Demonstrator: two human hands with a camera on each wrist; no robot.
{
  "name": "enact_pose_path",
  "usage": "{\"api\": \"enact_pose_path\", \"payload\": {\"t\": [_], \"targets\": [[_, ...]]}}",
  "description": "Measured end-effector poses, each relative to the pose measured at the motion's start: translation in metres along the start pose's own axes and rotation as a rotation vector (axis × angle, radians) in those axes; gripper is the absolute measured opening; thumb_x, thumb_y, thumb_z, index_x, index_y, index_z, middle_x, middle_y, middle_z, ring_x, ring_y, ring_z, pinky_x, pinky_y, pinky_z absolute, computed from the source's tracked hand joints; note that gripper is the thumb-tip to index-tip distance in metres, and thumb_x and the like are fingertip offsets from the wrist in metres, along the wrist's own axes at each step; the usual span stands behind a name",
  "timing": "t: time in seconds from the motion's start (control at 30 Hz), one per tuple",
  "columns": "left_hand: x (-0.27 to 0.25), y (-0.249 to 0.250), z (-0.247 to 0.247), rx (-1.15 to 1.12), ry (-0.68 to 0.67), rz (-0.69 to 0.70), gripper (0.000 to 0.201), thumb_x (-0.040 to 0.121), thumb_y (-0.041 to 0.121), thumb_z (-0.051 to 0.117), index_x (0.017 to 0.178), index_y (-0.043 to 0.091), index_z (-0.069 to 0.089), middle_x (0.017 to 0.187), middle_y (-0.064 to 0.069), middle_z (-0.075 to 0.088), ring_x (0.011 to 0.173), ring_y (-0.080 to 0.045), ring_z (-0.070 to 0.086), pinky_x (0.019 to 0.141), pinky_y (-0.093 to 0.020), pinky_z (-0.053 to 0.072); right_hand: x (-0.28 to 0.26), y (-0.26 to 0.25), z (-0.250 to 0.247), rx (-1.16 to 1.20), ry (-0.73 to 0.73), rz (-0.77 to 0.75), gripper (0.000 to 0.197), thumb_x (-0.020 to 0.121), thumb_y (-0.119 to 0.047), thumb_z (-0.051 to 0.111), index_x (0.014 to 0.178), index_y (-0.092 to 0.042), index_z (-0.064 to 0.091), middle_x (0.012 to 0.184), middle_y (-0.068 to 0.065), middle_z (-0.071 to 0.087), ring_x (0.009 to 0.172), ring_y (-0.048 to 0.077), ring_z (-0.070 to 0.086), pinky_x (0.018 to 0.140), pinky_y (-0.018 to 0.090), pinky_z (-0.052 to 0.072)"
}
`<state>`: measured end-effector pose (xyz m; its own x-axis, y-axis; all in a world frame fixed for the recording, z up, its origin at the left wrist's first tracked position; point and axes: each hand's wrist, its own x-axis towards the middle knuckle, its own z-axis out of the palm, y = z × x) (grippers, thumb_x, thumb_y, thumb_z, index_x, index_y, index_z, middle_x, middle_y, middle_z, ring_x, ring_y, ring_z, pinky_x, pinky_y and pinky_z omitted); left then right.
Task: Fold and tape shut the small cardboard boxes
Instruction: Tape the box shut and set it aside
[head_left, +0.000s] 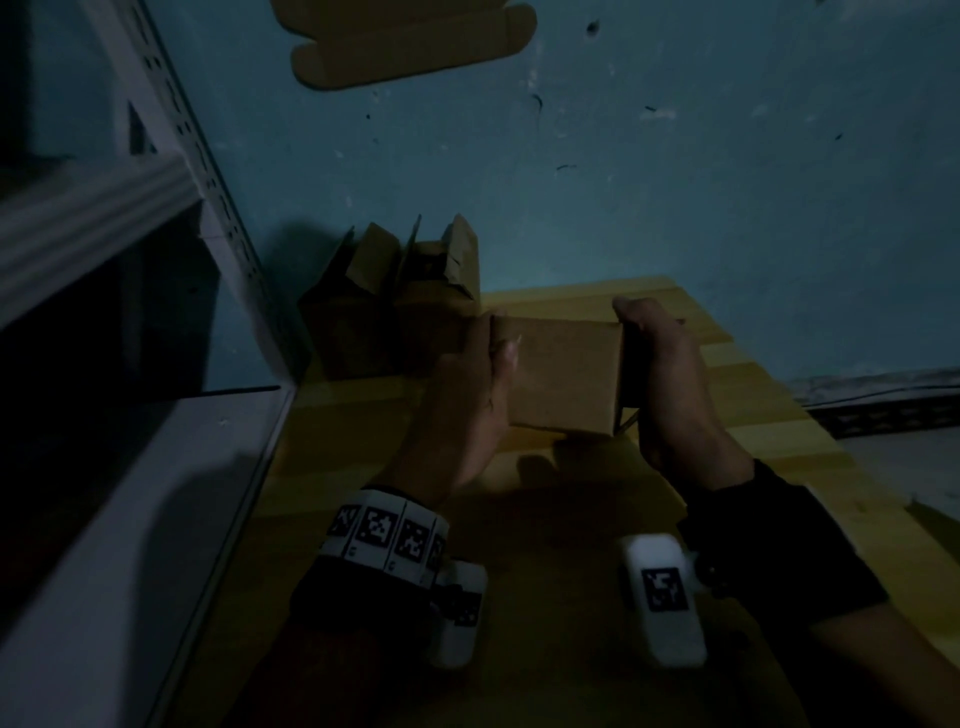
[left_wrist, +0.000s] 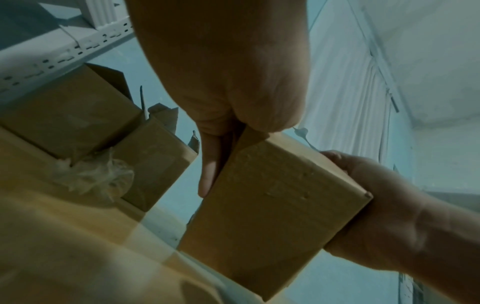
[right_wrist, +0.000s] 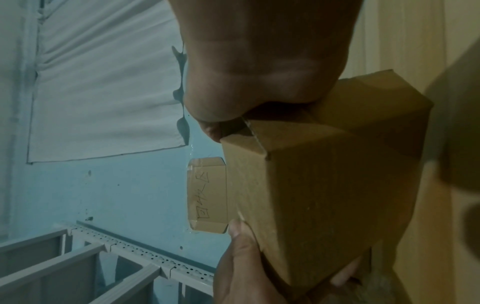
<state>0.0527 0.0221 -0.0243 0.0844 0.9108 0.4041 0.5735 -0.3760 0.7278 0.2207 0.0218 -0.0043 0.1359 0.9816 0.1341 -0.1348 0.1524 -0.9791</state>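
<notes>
Both hands, left (head_left: 467, 384) and right (head_left: 670, 384), grip one folded box (head_left: 563, 379) (no tape visible); taping seems left.

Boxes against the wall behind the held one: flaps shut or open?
Open. The two boxes at the wall have flaps standing up. The held box sits between left hand and right hand.

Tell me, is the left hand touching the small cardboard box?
Touching: in the left wrist view the left hand lays fingers flat along the box side.
</notes>
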Motion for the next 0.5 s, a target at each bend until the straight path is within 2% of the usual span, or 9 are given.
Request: {"api": "enact_pose_path", "payload": {"t": [0.07,0.13,0.2,0.27,0.33,0.4,0.5], "targets": [[-0.0007,0.0013,-0.0004,-0.022,0.003,-0.002,0.043,0.106,0.034,0.031,0.144,0.018,0.039,0.069,0.003,0.052,0.044,-0.002,0.049,0.039,-0.015,0.034,0.0005,0.0002,-0.0006,0.001,0.005,-0.001,0.04,0.101,-0.04,0.051,0.061,-0.03,0.051,0.065,-0.01,0.056,0.064,0.011,0.06,0.063,0.031,0.044],[-0.0024,0.0024,-0.0032,-0.088,0.0,0.03,0.038,0.106,0.033,0.031,0.135,0.015,0.048,0.066,0.004,0.051,0.045,-0.007,0.044,0.043,-0.025,0.036,0.0007,0.0003,-0.0007,0.002,0.005,0.012,0.045,0.101,-0.039,0.051,0.057,-0.031,0.054,0.061,-0.012,0.056,0.059,0.008,0.059,0.062,0.031,0.043],[-0.0038,0.0024,-0.0065,-0.183,0.017,0.071,0.027,0.107,0.031,0.036,0.114,0.015,0.056,0.061,0.007,0.046,0.047,-0.01,0.039,0.045,-0.031,0.035,-0.0002,0.0004,0.0,0.008,0.001,0.017,0.043,0.101,-0.04,0.051,0.059,-0.03,0.053,0.06,-0.012,0.056,0.059,0.008,0.059,0.062,0.031,0.043],[-0.003,0.0031,-0.0065,-0.218,0.041,0.08,0.028,0.104,0.038,0.042,0.092,0.017,0.057,0.06,0.003,0.044,0.049,-0.013,0.04,0.047,-0.032,0.037,-0.0013,0.0001,0.0014,-0.017,-0.006,0.006,0.039,0.101,-0.041,0.05,0.066,-0.025,0.052,0.061,-0.012,0.058,0.06,0.008,0.061,0.06,0.029,0.045],[-0.0025,0.0035,-0.0039,-0.19,0.055,0.04,0.039,0.097,0.049,0.053,0.08,0.014,0.055,0.065,-0.007,0.05,0.055,-0.015,0.047,0.052,-0.024,0.041,-0.0019,-0.0003,0.0029,-0.038,-0.016,-0.014,0.038,0.102,-0.04,0.049,0.069,-0.023,0.055,0.061,-0.011,0.061,0.06,0.009,0.064,0.055,0.024,0.049],[-0.0024,0.0009,-0.0027,-0.155,0.062,0.01,0.034,0.096,0.046,0.056,0.079,0.016,0.057,0.071,-0.007,0.057,0.06,-0.013,0.053,0.056,-0.016,0.042,-0.0015,-0.0008,0.0038,-0.03,-0.012,-0.018,0.037,0.102,-0.04,0.051,0.069,-0.023,0.056,0.062,-0.009,0.062,0.061,0.01,0.064,0.053,0.024,0.048],[-0.0033,0.0005,-0.0033,-0.062,0.053,0.034,0.032,0.1,0.043,0.044,0.086,0.018,0.057,0.069,-0.002,0.057,0.059,-0.009,0.054,0.051,-0.015,0.041,0.0004,-0.0009,0.0023,-0.017,-0.002,-0.027,0.038,0.1,-0.041,0.052,0.066,-0.026,0.053,0.063,-0.01,0.058,0.063,0.011,0.062,0.056,0.027,0.047]]}}
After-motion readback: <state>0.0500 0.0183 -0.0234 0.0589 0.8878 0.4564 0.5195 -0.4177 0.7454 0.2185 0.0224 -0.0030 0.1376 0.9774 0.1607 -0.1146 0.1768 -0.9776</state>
